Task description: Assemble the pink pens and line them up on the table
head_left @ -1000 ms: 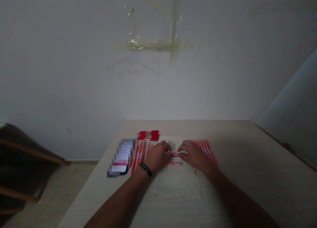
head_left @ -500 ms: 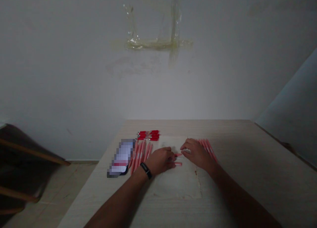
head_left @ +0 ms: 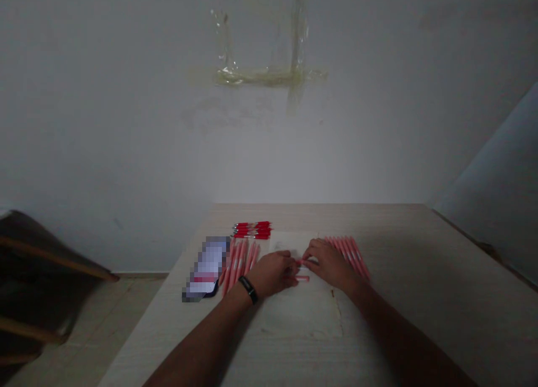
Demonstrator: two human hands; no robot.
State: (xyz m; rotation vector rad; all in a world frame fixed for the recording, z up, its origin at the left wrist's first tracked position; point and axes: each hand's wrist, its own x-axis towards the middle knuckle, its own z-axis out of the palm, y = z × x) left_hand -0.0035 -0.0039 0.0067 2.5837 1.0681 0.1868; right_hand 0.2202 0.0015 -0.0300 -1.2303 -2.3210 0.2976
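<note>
While both of your hands work over the middle of the pale wood-grain surface, the slim pink stick-shaped piece is found between them, above a thin, pale, rectangular sheet. Your right hand has its grip together, thumb and fingertips clamped on the right end of that piece. Your left hand, with a black wristband at the wrist, is curled over the left end; its fingers hide the contact, so whether that grip is closed cannot be told. A second pink stick lies on your side of the first, its left end covered by your left thumb. Just beside your right hand, on its outer side, a neat row of pink plastic sticks lies slanted and parallel. Beyond your left wrist, a looser group of pink plastic sticks is noted, and left of it a dark-edged phone, its screen obscured by pixel blocks. Farther back lies a small stack of bright red pens with silvery parts, set crosswise. On the grey-white wall ahead, yellowed clear tape is observed.
</note>
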